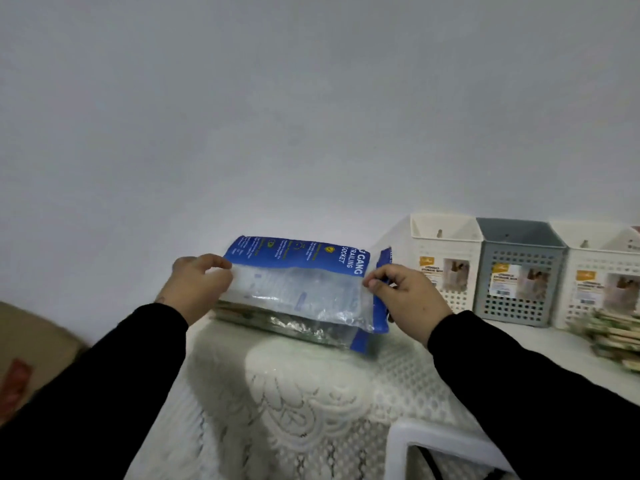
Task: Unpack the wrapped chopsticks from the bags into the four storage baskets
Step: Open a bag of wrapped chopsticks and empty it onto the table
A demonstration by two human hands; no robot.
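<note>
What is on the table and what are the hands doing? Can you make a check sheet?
Surface: white lace tablecloth covers the table.
Job's things: clear-and-blue plastic bag on top of another bag of wrapped chopsticks; white perforated basket, grey perforated basket and another white basket at right; loose wrapped chopsticks pile.
Clutter: brown cardboard box at left.
Hands: left hand and right hand pinch the top bag's edges.
Cables: nothing seen.
Surroundings: plain white wall; white plastic frame below.
</note>
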